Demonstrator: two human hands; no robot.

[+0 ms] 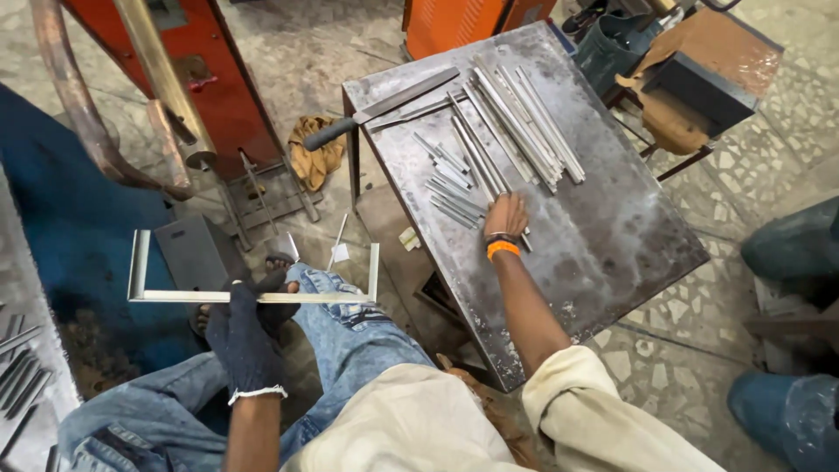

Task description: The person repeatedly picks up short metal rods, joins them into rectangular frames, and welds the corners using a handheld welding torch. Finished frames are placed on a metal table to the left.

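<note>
My gloved left hand (247, 328) is clamped around the long bar of a U-shaped metal frame (253, 293), held over my knees, left of the steel table (603, 236). My bare right hand (506, 216) presses fingers-together on short metal strips (454, 188) lying on that table.

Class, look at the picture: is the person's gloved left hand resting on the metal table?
No. The gloved left hand grips a U-shaped metal frame above the knees, away from the table.
</note>
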